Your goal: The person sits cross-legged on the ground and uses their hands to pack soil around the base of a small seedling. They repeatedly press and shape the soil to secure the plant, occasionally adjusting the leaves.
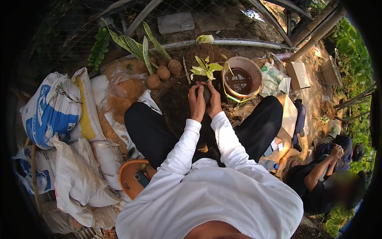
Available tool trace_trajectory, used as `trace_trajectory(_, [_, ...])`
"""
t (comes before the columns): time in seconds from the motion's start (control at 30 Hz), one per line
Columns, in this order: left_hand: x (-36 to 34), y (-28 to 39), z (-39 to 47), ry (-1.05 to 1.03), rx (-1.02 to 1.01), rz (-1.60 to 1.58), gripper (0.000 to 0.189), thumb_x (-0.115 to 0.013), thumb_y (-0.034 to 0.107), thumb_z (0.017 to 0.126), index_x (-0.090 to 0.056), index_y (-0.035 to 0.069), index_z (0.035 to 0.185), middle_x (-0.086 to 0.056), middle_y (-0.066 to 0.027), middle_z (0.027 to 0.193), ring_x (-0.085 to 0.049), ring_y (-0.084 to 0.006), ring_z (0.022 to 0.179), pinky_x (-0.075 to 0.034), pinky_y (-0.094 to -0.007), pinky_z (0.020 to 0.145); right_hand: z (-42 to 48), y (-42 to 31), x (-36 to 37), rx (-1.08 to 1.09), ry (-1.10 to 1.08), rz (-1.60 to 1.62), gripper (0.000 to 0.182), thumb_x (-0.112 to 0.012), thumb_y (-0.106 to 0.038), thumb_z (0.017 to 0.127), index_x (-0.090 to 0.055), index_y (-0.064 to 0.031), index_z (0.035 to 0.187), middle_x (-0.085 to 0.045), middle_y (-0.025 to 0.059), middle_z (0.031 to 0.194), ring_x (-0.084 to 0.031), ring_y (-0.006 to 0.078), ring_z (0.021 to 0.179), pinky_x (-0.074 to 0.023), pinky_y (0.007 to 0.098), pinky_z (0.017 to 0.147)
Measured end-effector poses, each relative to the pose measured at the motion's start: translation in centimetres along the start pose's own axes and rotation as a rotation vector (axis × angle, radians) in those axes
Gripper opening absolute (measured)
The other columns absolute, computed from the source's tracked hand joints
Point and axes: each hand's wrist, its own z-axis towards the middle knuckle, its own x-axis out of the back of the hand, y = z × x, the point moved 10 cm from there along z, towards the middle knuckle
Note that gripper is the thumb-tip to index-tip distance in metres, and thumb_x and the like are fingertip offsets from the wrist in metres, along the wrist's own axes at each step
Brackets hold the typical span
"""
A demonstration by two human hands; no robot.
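Note:
A dark, rounded root ball of soil [206, 93] is cupped between my two hands just above the dark soil [171, 103]. My left hand [197, 103] presses on its left side, fingers curled over the top. On the opposite side my right hand [214, 102] holds it with the thumb and fingers pointing up. A small plant with pale yellow-green leaves [206, 68] rises from behind the fingertips. Its stem base is partly hidden by my hands. Beside my right hand stands a round bucket [258, 70] with brown water in it and a yellow-green handle.
Fibre-wrapped balls [163, 72] with snake plants [132, 44] sit beyond my left knee. Brown coir fibre [119, 106] and stuffed sacks [53, 110] lie left. An orange basin [126, 173] holds a phone [141, 179]. Cardboard boxes [288, 119] and a seated person [320, 179] are right.

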Motion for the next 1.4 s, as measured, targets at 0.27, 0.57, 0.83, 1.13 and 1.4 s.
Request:
trace_trajectory(0.27, [-0.8, -1.9, 0.7, -0.090, 0.057, -0.236, 0.037, -0.049, 0.034, 0.107, -0.056, 0.001, 0.122, -0.062, -0.0096, 0.118, -0.057, -0.0197, 0.113, -0.041, -0.0344, 0.102, -0.5, 2.6, 2.4, -0.121, 0.200, -0.008, 0.031, -0.064, -0.028, 0.098, -0.068, -0.0017, 0.114, -0.070, 0.0071, 0.107, -0.064, 0.0164, 0.095, -0.0497, 0.0292, 0.085])
trace_trajectory(0.57, [-0.3, -6.8, 2.1, -0.137, 0.205, -0.268, 0.058, -0.035, 0.052, 0.107, -0.059, 0.002, 0.126, -0.065, -0.0104, 0.120, -0.060, -0.0220, 0.113, -0.041, -0.0371, 0.103, -1.0, 2.3, 4.0, -0.134, 0.272, -0.122, 0.038, -0.066, -0.028, 0.096, -0.067, 0.0009, 0.121, -0.069, 0.0086, 0.113, -0.065, 0.0177, 0.098, -0.0505, 0.0302, 0.085])
trace_trajectory(0.83, [4.9, -17.1, 0.8, -0.145, 0.224, 0.407, 0.041, -0.066, 0.034, 0.096, -0.059, 0.004, 0.122, -0.060, -0.0128, 0.124, -0.057, -0.0272, 0.118, -0.040, -0.0407, 0.107, 1.2, -1.0, 7.4, 0.034, 0.207, -0.089, 0.023, -0.065, -0.025, 0.097, -0.065, -0.0034, 0.104, -0.070, 0.0113, 0.090, -0.069, 0.0216, 0.081, -0.0583, 0.0346, 0.076])
trace_trajectory(1.13, [0.6, -20.6, -8.2, -0.709, 0.187, 1.252, 0.102, -0.087, 0.041, 0.073, -0.033, 0.011, 0.154, -0.018, -0.0179, 0.162, -0.012, -0.0373, 0.152, -0.024, -0.0598, 0.118, 0.5, -1.8, 11.5, 0.023, 0.285, -0.026, 0.019, -0.062, -0.023, 0.098, -0.066, -0.0046, 0.101, -0.070, 0.0117, 0.088, -0.070, 0.0257, 0.079, -0.0586, 0.0363, 0.074])
trace_trajectory(1.4, [2.8, -21.7, -3.4, -0.486, 0.088, 0.930, 0.077, -0.083, 0.020, 0.080, -0.044, 0.004, 0.145, -0.034, -0.0172, 0.153, -0.032, -0.0336, 0.143, -0.036, -0.0471, 0.115, 0.5, -1.1, 10.3, 0.008, 0.296, 0.017, 0.018, -0.063, -0.024, 0.097, -0.066, -0.0060, 0.100, -0.070, 0.0112, 0.088, -0.070, 0.0259, 0.079, -0.0590, 0.0361, 0.074])
